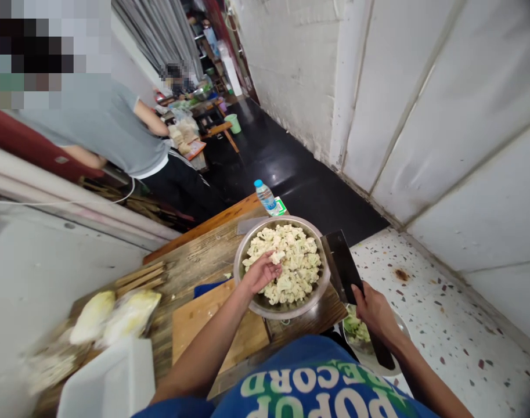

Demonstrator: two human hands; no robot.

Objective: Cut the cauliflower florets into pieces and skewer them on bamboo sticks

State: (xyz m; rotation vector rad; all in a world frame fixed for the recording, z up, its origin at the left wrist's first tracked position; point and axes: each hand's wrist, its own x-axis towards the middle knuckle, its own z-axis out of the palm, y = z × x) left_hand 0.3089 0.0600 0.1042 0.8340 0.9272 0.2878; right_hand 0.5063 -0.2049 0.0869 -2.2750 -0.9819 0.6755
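A round metal basin (241,276) full of cauliflower florets (293,264) stands on the wooden table before me. Over its left side is my left hand (261,274), fingers curled around a pale cauliflower floret (277,257) at the fingertips. My right hand (373,310) grips a dark, broad-bladed cleaver (343,261) just right of the basin, the blade pointing up and away from me. Left of the basin lies a wooden cutting board (199,322), partly covered by my left forearm. Below my right hand, a bowl (401,325) with green trimmings (356,326) shows partly.
A water bottle (265,196) stands behind the basin. Two napa cabbages (93,316), one in plastic, and a white bin (108,377) sit at the left. A person in a grey shirt (112,128) stands beyond the table. White panels (443,128) line the right.
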